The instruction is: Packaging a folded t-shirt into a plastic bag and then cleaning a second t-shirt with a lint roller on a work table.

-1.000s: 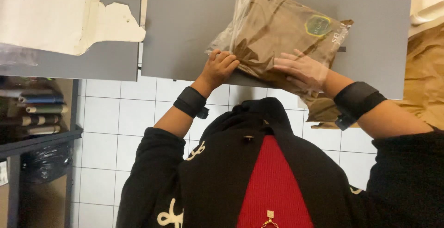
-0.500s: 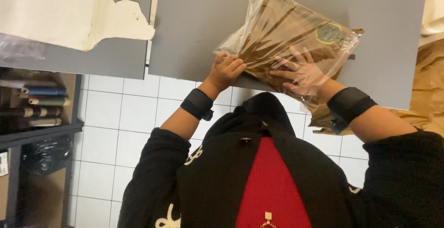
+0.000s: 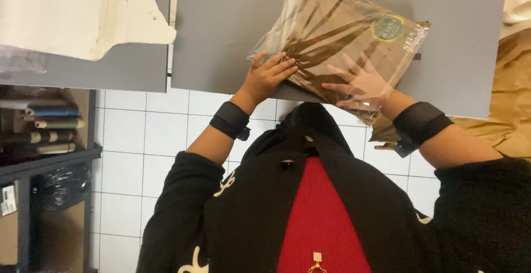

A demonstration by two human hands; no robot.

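Note:
A clear plastic bag (image 3: 337, 35) with folded brown fabric and a round green-and-gold sticker lies tilted on the grey table (image 3: 221, 24). My left hand (image 3: 268, 76) grips the bag's near left edge, fingers curled over the plastic. My right hand (image 3: 359, 82) lies flat with fingers spread at the bag's near end. It shows through the clear film, so it is under or inside the plastic, pressing on the fabric. Both wrists wear black bands.
A second grey table (image 3: 83, 71) at the left carries torn white paper (image 3: 72, 13). Crumpled brown paper (image 3: 511, 101) lies at the right. A dark shelf (image 3: 44, 134) with rolled material stands at the left over a white tiled floor (image 3: 144, 140).
The bag has shifted a little up and to the right on the table and turned slightly. Both hands have stayed at its near end.

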